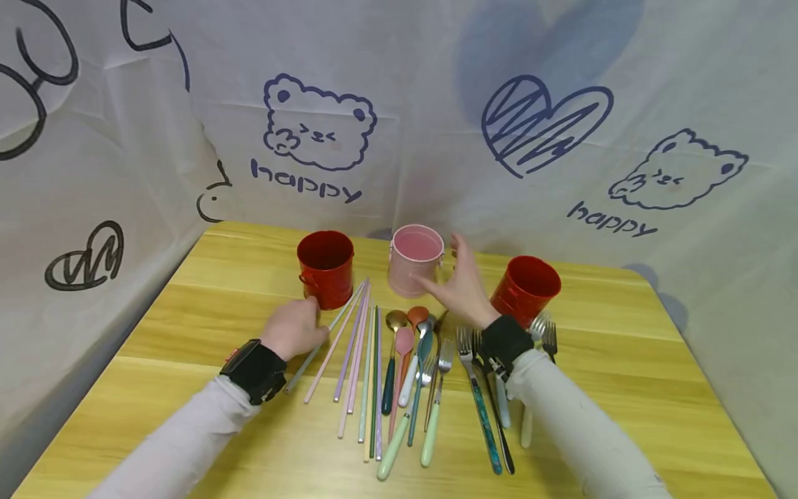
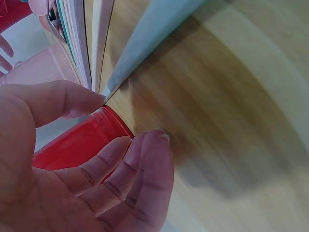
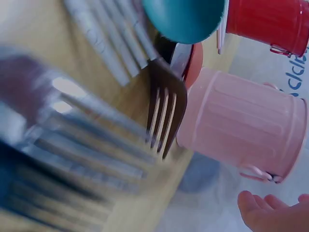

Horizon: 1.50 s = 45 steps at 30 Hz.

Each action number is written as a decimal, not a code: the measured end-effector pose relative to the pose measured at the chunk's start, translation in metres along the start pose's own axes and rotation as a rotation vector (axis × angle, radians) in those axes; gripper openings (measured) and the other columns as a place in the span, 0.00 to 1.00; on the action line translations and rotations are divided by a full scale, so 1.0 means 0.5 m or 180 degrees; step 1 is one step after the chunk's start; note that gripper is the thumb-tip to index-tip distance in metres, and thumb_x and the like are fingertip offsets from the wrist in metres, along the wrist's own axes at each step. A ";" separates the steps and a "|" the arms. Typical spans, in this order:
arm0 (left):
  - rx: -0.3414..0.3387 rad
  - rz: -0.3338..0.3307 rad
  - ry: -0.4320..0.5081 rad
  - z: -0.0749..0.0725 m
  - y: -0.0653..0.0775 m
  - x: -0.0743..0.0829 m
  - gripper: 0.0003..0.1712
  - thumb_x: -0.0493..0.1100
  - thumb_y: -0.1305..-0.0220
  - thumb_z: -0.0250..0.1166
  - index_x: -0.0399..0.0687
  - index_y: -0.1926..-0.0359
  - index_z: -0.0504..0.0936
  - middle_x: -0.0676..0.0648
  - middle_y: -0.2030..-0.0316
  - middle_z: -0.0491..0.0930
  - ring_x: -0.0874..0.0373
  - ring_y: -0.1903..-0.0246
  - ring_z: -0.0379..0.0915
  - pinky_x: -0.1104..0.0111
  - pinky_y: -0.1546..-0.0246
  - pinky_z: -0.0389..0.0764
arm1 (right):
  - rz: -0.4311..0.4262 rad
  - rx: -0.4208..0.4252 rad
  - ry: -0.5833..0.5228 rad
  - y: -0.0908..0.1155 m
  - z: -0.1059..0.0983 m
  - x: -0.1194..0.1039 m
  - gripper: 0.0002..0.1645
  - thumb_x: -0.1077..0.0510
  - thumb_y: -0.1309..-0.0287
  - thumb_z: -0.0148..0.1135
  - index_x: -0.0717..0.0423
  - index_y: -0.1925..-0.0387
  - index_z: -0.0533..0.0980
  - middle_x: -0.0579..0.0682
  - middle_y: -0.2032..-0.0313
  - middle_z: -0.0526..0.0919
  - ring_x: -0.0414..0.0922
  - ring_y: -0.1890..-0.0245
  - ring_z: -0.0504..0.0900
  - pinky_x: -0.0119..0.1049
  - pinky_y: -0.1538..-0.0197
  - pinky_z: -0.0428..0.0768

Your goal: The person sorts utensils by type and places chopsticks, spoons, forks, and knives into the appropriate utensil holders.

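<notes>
My left hand is low over the table beside the pale blue-grey chopstick, close to the left red bucket. In the left wrist view, the thumb is by the tip of that chopstick; whether it touches cannot be told. The fingers are bent loosely, apart from the thumb, with the red bucket behind them. My right hand is spread at the right side of the pink bucket. Fingertips show just off the pink bucket's handle side in the right wrist view; nothing is held.
Several pastel chopsticks fan out left of centre. Spoons and forks lie in the middle, with more forks under the right wrist. Another red bucket stands at right. A white cloth with drawings hangs behind the table.
</notes>
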<state>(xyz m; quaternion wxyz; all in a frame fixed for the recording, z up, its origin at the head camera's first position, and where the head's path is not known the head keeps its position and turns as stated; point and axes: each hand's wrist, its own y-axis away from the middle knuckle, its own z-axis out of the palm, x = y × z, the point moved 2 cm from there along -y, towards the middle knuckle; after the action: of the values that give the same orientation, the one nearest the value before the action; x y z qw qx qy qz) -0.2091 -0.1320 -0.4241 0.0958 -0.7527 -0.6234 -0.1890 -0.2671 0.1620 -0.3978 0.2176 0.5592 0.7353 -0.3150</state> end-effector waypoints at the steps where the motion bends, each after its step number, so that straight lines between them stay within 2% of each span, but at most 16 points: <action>1: -0.0031 -0.0017 -0.0002 0.001 -0.002 0.003 0.12 0.43 0.42 0.66 0.38 0.66 0.75 0.44 0.76 0.74 0.51 0.75 0.71 0.63 0.74 0.70 | 0.0034 0.0017 -0.0048 -0.008 0.005 -0.001 0.64 0.45 0.46 0.74 0.59 0.21 0.44 0.64 0.24 0.57 0.62 0.27 0.63 0.62 0.28 0.68; 5: -0.0099 -0.0057 -0.0010 0.003 -0.009 0.016 0.11 0.42 0.44 0.66 0.40 0.70 0.74 0.47 0.78 0.70 0.52 0.76 0.69 0.64 0.75 0.68 | 0.0166 0.0084 -0.0347 -0.034 0.023 -0.005 0.68 0.45 0.50 0.78 0.60 0.22 0.44 0.64 0.27 0.61 0.60 0.28 0.65 0.59 0.27 0.68; 10: -0.0216 -0.0089 -0.0028 0.010 -0.020 0.034 0.13 0.40 0.46 0.66 0.45 0.80 0.70 0.51 0.83 0.62 0.54 0.80 0.64 0.67 0.80 0.62 | 0.0339 0.0129 -0.0646 -0.054 0.042 -0.005 0.69 0.45 0.52 0.79 0.57 0.22 0.44 0.61 0.29 0.65 0.57 0.29 0.68 0.57 0.28 0.70; 14: -0.0323 -0.0166 -0.0037 0.018 -0.029 0.044 0.16 0.38 0.48 0.67 0.48 0.85 0.69 0.52 0.86 0.60 0.55 0.82 0.62 0.68 0.81 0.60 | 0.0431 0.0212 -0.0648 -0.061 0.050 0.002 0.67 0.47 0.52 0.80 0.58 0.22 0.47 0.61 0.29 0.66 0.58 0.30 0.69 0.56 0.28 0.70; 18: -0.0335 -0.0263 -0.0121 0.022 -0.037 0.049 0.14 0.38 0.47 0.67 0.47 0.83 0.72 0.51 0.85 0.64 0.53 0.81 0.67 0.66 0.81 0.64 | 0.0443 0.0254 -0.0652 -0.067 0.054 0.006 0.64 0.47 0.52 0.80 0.59 0.23 0.51 0.61 0.30 0.68 0.58 0.31 0.70 0.56 0.29 0.72; 23: -0.0316 -0.0271 -0.0269 0.022 -0.043 0.057 0.14 0.39 0.45 0.66 0.47 0.83 0.72 0.50 0.83 0.68 0.52 0.79 0.71 0.65 0.81 0.68 | 0.0531 0.0219 -0.0685 -0.074 0.061 0.010 0.64 0.46 0.53 0.80 0.59 0.24 0.52 0.60 0.30 0.69 0.57 0.31 0.71 0.55 0.29 0.73; 31: -0.0367 -0.0279 -0.0232 0.026 -0.040 0.056 0.21 0.40 0.47 0.67 0.50 0.89 0.66 0.53 0.87 0.58 0.55 0.83 0.63 0.67 0.82 0.61 | 0.0582 0.0204 -0.0753 -0.065 0.061 0.020 0.61 0.44 0.53 0.80 0.55 0.25 0.54 0.58 0.31 0.70 0.55 0.31 0.71 0.54 0.30 0.73; 35: -0.0310 -0.0215 -0.0109 0.023 -0.037 0.053 0.21 0.40 0.47 0.67 0.49 0.88 0.65 0.53 0.87 0.57 0.56 0.83 0.61 0.67 0.82 0.60 | 0.0546 0.0185 -0.0759 -0.051 0.052 0.026 0.61 0.44 0.53 0.80 0.55 0.25 0.55 0.57 0.32 0.72 0.55 0.33 0.72 0.54 0.30 0.74; 38: -0.0181 -0.0095 0.0009 0.014 -0.033 0.057 0.20 0.40 0.46 0.66 0.49 0.87 0.65 0.53 0.86 0.56 0.57 0.84 0.59 0.68 0.83 0.59 | 0.0471 0.0187 -0.0739 -0.039 0.043 0.029 0.59 0.45 0.54 0.80 0.55 0.26 0.57 0.57 0.34 0.73 0.54 0.34 0.74 0.53 0.31 0.75; 45: 0.0098 0.0223 0.0256 -0.026 -0.034 0.092 0.15 0.36 0.41 0.64 0.45 0.80 0.68 0.52 0.85 0.58 0.58 0.86 0.59 0.70 0.83 0.60 | 0.0380 0.0178 -0.0647 -0.014 0.031 0.040 0.57 0.44 0.53 0.80 0.57 0.28 0.59 0.57 0.35 0.75 0.55 0.36 0.75 0.53 0.32 0.76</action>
<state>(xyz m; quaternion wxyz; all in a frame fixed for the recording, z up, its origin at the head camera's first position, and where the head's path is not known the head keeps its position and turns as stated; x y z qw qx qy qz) -0.2208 -0.0920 -0.3951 0.1390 -0.7643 -0.5951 -0.2060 -0.2798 0.1636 -0.4206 0.2937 0.5730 0.6658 -0.3770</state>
